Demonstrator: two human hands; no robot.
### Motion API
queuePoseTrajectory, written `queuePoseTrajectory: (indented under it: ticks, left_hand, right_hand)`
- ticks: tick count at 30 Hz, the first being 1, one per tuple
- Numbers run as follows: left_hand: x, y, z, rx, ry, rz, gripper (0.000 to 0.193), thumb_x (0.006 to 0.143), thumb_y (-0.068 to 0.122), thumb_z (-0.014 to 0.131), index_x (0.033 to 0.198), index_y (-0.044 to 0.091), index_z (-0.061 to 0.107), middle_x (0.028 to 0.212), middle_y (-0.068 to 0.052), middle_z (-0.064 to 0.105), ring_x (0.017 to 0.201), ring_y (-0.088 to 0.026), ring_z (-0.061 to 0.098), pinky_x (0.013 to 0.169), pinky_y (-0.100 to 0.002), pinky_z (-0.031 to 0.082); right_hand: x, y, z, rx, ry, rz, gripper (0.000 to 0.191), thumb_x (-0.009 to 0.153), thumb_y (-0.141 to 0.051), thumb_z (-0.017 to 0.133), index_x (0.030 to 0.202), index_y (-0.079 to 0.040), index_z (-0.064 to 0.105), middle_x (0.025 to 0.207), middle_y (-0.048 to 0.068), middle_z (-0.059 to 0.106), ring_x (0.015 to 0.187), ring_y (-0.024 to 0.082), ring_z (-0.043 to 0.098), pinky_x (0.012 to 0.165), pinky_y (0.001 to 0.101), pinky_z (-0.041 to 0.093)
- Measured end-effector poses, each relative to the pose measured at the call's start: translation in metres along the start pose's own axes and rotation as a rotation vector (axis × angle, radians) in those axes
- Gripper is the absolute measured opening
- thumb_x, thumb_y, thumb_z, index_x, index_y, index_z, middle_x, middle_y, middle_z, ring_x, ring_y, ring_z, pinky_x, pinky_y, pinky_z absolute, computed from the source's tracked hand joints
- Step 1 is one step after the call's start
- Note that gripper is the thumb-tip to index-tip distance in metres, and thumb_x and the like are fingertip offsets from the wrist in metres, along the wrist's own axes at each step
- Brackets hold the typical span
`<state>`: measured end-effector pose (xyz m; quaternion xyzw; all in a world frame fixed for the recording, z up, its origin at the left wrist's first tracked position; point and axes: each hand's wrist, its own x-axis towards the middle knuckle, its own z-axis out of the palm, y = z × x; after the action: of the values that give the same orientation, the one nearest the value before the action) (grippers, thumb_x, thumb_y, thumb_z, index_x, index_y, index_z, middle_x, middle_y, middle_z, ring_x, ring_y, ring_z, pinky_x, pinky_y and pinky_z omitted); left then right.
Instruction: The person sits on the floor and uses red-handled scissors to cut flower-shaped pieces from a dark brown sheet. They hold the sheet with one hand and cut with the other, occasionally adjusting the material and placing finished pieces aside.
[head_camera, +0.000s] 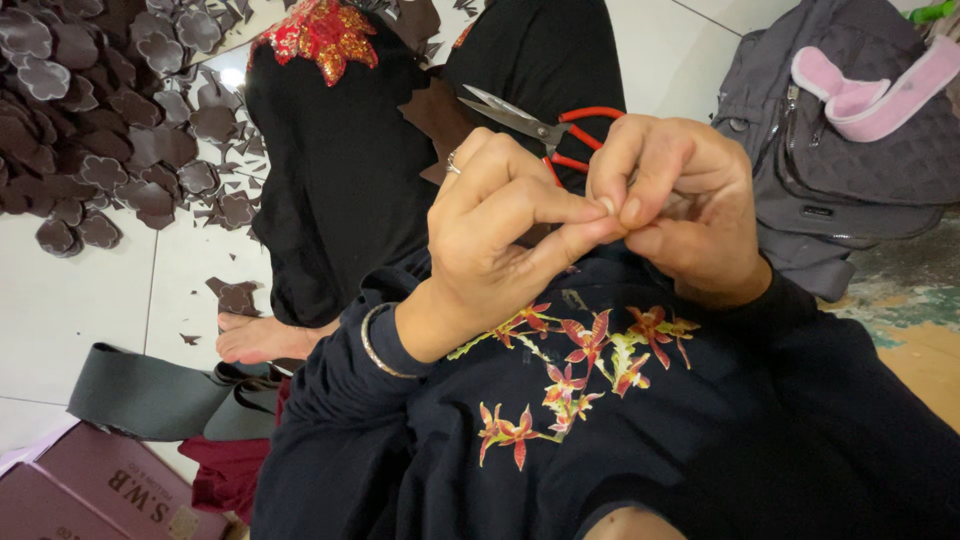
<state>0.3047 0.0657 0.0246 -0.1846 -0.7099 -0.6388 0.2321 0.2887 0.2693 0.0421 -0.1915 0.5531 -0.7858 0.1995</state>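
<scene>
Your left hand (500, 225) and right hand (680, 205) pinch together at the fingertips on something too small to make out. Red-handled scissors (545, 130) lie just behind on your lap; grey bag (840, 150) crowds the right.

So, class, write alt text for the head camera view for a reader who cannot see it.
Two bare hands, left hand and right hand, pinch something small and hidden together above a dark navy garment with orange floral embroidery. Red-handled metal scissors lie on the black-clothed lap behind; brown flower-shaped cut-outs are heaped on the white tiled floor.
</scene>
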Motion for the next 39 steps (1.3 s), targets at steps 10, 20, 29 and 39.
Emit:
queuePoseTrajectory:
  ticks: [10,20,29,39]
  left_hand:
    - [-0.001,-0.001,0.0,0.004,-0.006,-0.005,0.023,0.081,0.017,0.094,0.093,0.013,0.075,0.082,0.001,0.058,0.076,-0.017,0.054,0.067,-0.03,0.043]
    - [0.007,0.005,-0.004,-0.099,-0.052,-0.127,0.021,0.082,0.004,0.084,0.099,0.004,0.073,0.093,-0.005,0.061,0.083,-0.018,0.061,0.073,-0.027,0.049]
    - [0.002,0.002,-0.012,-0.224,-0.127,-0.183,0.014,0.079,-0.003,0.064,0.089,0.007,0.066,0.102,-0.009,0.057,0.093,-0.018,0.057,0.086,-0.025,0.046]
    - [0.001,-0.001,-0.009,-0.207,-0.166,-0.215,0.009,0.083,0.003,0.067,0.091,0.008,0.067,0.099,-0.007,0.062,0.093,-0.019,0.059,0.088,-0.028,0.044]
  right_hand:
    - [-0.002,0.006,0.0,0.044,0.023,0.002,0.02,0.097,0.006,0.073,0.091,-0.006,0.058,0.096,0.007,0.059,0.084,0.013,0.058,0.078,0.0214,0.049]
    - [0.004,0.003,-0.003,0.02,0.063,0.06,0.015,0.094,0.005,0.068,0.103,-0.003,0.059,0.102,0.01,0.062,0.087,0.013,0.061,0.082,0.0212,0.05]
    - [0.016,0.011,-0.033,-0.831,0.039,0.303,0.02,0.094,-0.011,0.074,0.107,0.002,0.067,0.097,0.008,0.066,0.083,0.012,0.064,0.074,0.0259,0.051]
    - [-0.003,0.079,-0.088,-1.322,-0.165,0.433,0.04,0.083,-0.027,0.078,0.109,0.0,0.067,0.1,0.019,0.069,0.091,0.036,0.069,0.078,0.0437,0.054]
